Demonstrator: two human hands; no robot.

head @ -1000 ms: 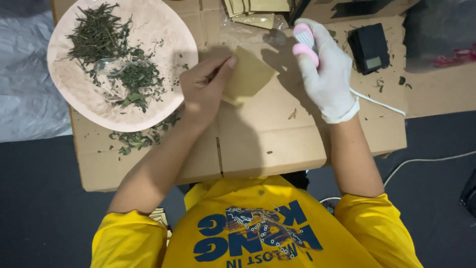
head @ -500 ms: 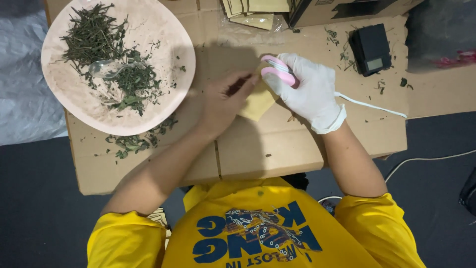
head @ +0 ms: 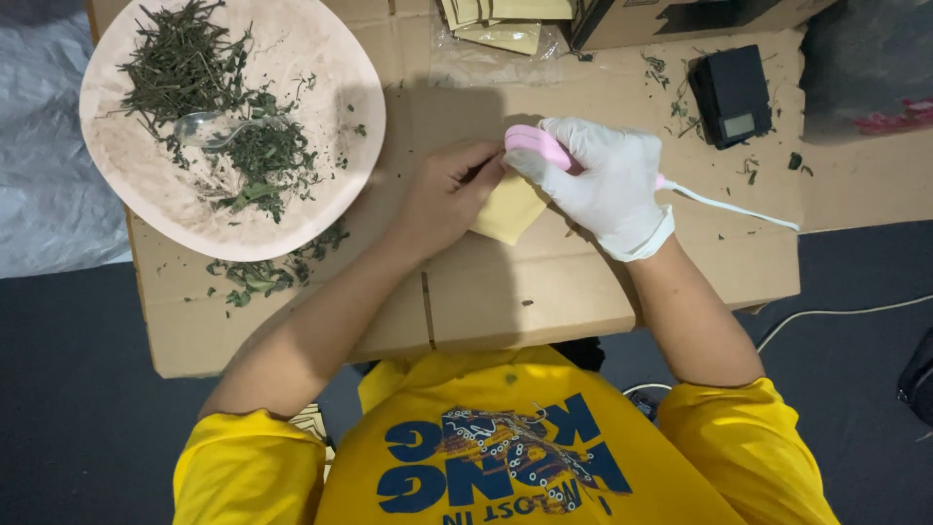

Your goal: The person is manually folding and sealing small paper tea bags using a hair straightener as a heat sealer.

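Flattened-cardboard worktop [head: 505, 301] over dark floor [head: 78, 408]: bare left hand [head: 442, 194] pinches a yellow pouch [head: 510, 209] at centre, gloved right hand [head: 607, 185] grips a pink corded tool [head: 536, 148] against it, beside a plate of dried leaves [head: 146, 194].

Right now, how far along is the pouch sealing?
Done: sealed-looking pouches lie stacked at the cardboard table's far edge. In hand: left hand holds a yellow pouch while the gloved right hand presses a pink corded sealer to its top edge. Left: dried herbs still fill the pink plate.
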